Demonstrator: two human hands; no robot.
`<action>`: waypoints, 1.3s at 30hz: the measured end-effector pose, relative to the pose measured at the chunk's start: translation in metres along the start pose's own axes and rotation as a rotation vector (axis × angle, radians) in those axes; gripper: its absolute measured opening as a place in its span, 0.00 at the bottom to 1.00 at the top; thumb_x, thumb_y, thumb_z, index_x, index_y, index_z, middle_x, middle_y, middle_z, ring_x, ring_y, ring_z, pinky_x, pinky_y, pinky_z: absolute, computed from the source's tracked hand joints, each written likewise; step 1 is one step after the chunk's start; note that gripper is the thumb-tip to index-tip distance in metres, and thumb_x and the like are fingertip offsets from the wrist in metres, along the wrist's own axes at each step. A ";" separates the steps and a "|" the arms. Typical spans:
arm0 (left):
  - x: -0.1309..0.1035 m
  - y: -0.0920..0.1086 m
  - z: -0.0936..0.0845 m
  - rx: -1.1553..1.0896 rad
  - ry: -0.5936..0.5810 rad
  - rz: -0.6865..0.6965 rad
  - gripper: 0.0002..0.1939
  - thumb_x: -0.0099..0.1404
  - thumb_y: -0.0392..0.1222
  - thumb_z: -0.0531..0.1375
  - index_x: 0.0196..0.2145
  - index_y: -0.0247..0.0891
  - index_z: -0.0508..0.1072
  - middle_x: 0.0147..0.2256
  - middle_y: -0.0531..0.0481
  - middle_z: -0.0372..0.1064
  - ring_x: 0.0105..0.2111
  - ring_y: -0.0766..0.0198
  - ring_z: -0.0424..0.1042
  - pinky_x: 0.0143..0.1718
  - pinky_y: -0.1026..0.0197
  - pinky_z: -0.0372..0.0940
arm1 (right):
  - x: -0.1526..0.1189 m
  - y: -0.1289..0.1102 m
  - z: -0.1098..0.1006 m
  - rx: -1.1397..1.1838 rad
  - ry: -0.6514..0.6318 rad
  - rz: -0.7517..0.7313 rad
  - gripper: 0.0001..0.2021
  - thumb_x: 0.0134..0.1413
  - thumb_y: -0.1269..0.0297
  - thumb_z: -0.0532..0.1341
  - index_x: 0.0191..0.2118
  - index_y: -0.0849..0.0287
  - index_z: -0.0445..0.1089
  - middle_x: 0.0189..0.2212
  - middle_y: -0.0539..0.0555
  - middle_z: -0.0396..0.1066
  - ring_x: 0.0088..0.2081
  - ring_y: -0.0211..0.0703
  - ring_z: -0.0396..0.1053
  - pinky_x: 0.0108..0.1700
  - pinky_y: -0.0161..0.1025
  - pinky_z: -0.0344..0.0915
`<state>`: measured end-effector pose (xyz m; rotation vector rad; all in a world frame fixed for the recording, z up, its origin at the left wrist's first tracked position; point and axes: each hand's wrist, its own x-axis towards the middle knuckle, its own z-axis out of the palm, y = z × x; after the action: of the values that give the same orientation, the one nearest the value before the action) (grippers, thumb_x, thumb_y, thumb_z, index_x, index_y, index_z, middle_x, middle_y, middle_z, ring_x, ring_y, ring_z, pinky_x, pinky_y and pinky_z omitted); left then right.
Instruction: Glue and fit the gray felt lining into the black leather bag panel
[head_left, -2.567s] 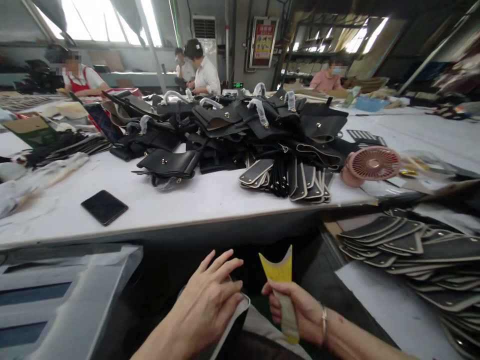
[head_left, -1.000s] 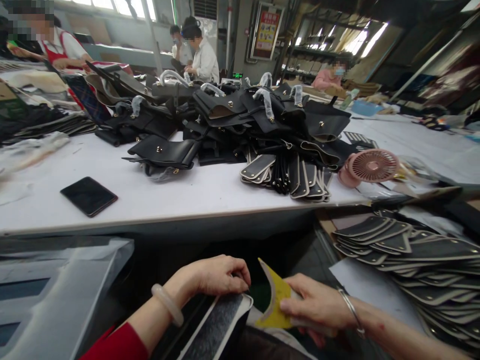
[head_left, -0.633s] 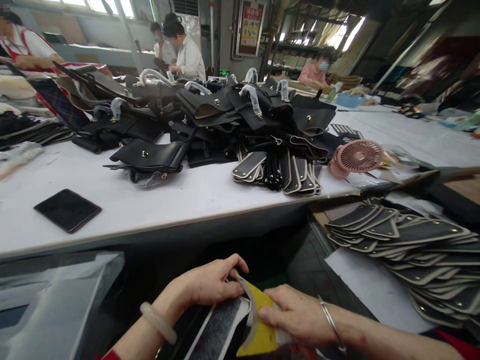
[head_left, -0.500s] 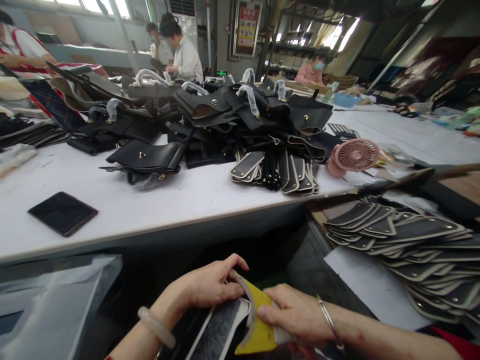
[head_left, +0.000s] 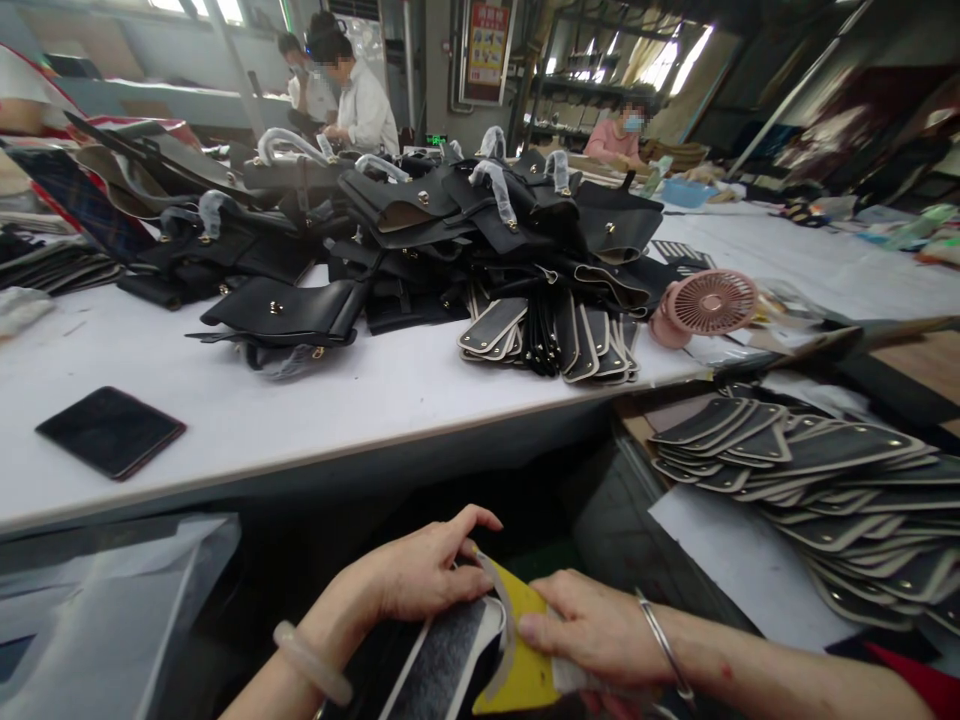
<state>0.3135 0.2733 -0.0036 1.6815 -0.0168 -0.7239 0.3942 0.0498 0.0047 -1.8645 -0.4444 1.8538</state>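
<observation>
Low in the view, a curved yellow piece (head_left: 529,665) with a greyish edge is gripped by my right hand (head_left: 589,632), thumb on its face. My left hand (head_left: 424,568) pinches the upper tip of the same piece between thumb and fingers, its index finger stretched out above. Under my left hand lies a dark strip with pale edges (head_left: 439,660), running down past the bottom of the view. The right palm's underside and what lies below it are partly hidden.
Black bags (head_left: 420,205) are heaped on the white table (head_left: 360,410), with a phone (head_left: 112,432) at left and a pink fan (head_left: 709,303) at right. Dark pale-edged pieces (head_left: 832,480) are piled at the right. Plastic sheeting (head_left: 120,600) lies lower left. Several people sit beyond.
The view has shifted slightly, so the table items appear a little further left. Both hands keep nearly the same hold on the yellow piece.
</observation>
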 end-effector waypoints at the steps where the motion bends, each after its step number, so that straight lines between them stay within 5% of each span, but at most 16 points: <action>1: 0.000 0.000 0.000 0.007 0.001 0.005 0.25 0.64 0.43 0.57 0.57 0.43 0.59 0.35 0.55 0.71 0.23 0.70 0.61 0.23 0.66 0.57 | 0.000 -0.001 0.000 0.002 0.000 0.000 0.13 0.60 0.54 0.54 0.40 0.60 0.65 0.15 0.45 0.64 0.09 0.31 0.54 0.14 0.26 0.51; 11: -0.002 0.001 -0.001 0.053 -0.009 0.022 0.23 0.65 0.43 0.56 0.57 0.42 0.60 0.35 0.54 0.72 0.24 0.68 0.62 0.25 0.66 0.58 | -0.004 -0.012 0.007 0.040 -0.048 0.010 0.13 0.62 0.55 0.53 0.40 0.61 0.65 0.12 0.44 0.61 0.08 0.30 0.52 0.13 0.24 0.48; 22: -0.003 -0.003 -0.005 0.097 0.008 0.038 0.23 0.65 0.45 0.55 0.57 0.44 0.61 0.39 0.52 0.75 0.31 0.64 0.69 0.31 0.64 0.62 | -0.003 -0.016 0.024 0.097 0.042 0.045 0.16 0.63 0.54 0.53 0.42 0.62 0.68 0.16 0.45 0.61 0.12 0.27 0.48 0.17 0.26 0.43; 28: -0.004 -0.004 -0.006 0.110 0.011 0.063 0.22 0.65 0.44 0.55 0.57 0.44 0.61 0.40 0.52 0.76 0.29 0.65 0.69 0.29 0.64 0.61 | 0.006 -0.007 0.033 0.066 0.166 -0.140 0.26 0.55 0.41 0.57 0.35 0.63 0.71 0.25 0.50 0.63 0.23 0.32 0.54 0.24 0.28 0.51; 34: 0.000 -0.014 -0.006 0.129 0.024 0.082 0.26 0.62 0.45 0.59 0.57 0.46 0.62 0.40 0.49 0.77 0.35 0.59 0.74 0.34 0.61 0.65 | 0.025 -0.001 0.050 0.201 0.154 -0.292 0.35 0.49 0.29 0.56 0.34 0.63 0.73 0.27 0.52 0.66 0.27 0.35 0.60 0.32 0.30 0.60; 39: 0.001 -0.016 -0.004 0.041 0.014 0.082 0.26 0.61 0.44 0.60 0.57 0.44 0.63 0.41 0.49 0.77 0.35 0.60 0.74 0.34 0.62 0.66 | 0.039 0.007 0.063 0.256 0.219 -0.257 0.41 0.43 0.23 0.55 0.33 0.64 0.73 0.27 0.55 0.70 0.30 0.39 0.65 0.33 0.32 0.63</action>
<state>0.3101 0.2810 -0.0178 1.7146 -0.0911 -0.6544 0.3319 0.0713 -0.0307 -1.7233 -0.3347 1.4468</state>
